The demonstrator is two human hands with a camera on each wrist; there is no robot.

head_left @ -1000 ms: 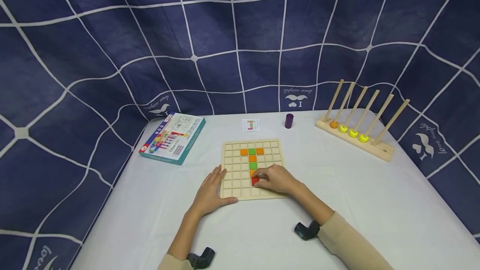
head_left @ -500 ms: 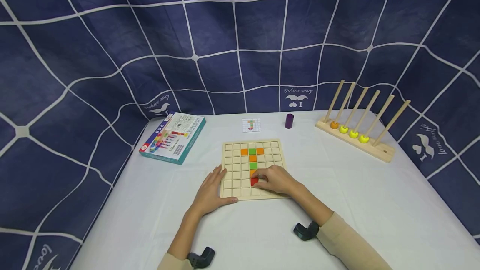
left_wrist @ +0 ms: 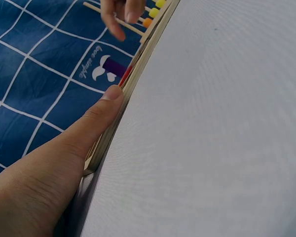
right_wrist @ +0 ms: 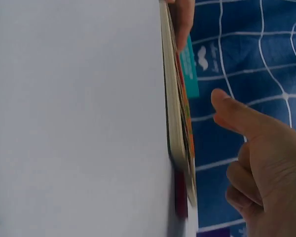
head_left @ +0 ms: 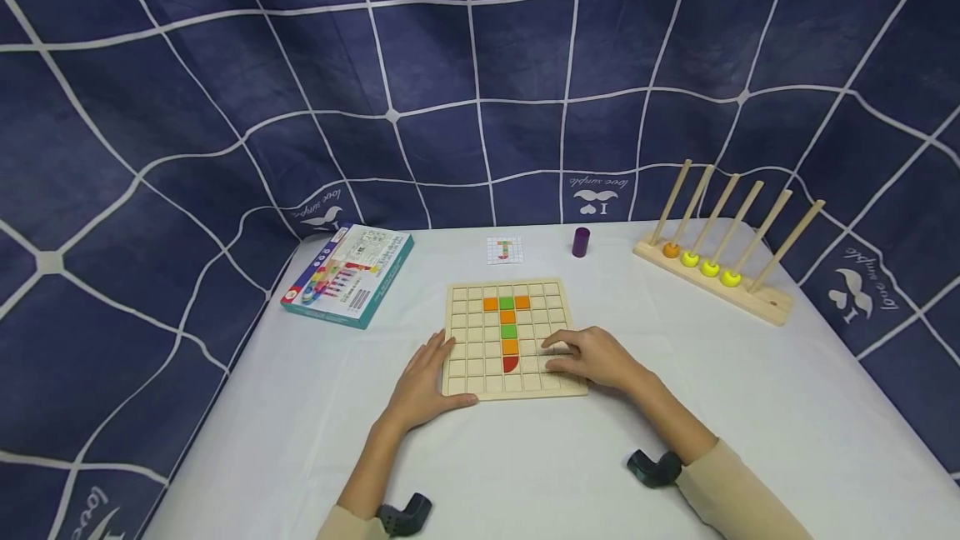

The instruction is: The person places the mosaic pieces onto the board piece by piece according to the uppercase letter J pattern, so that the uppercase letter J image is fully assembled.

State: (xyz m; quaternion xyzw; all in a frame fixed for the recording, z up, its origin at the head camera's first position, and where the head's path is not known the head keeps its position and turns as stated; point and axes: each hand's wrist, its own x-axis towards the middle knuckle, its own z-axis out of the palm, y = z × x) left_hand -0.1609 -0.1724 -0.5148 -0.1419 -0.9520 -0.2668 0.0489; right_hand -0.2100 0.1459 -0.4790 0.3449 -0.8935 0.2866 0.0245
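Note:
A wooden grid board (head_left: 467, 351) lies flat on the white table. Orange and green square tiles form a T on it, and a red tile with one rounded corner (head_left: 510, 364) sits at the foot of the column. Along the board's left edge rests my left hand (head_left: 422, 386), fingers spread, its thumb (left_wrist: 111, 96) on the near rim. Over the right part of the board hovers my right hand (head_left: 596, 357), thumb and index finger apart in the head view and nothing between them. Its other fingers (right_wrist: 244, 182) are curled in.
Behind the board lies a small pattern card (head_left: 505, 250) with a similar tile figure. A purple cylinder (head_left: 581, 242) stands beside it. At the right is a wooden peg stand (head_left: 750, 300) with orange and yellow beads, at the left a teal-edged box (head_left: 348, 275).
My right hand has let go of the red tile and moved to the right, uncovering it and the orange tile above. The left hand has stayed at the board's edge.

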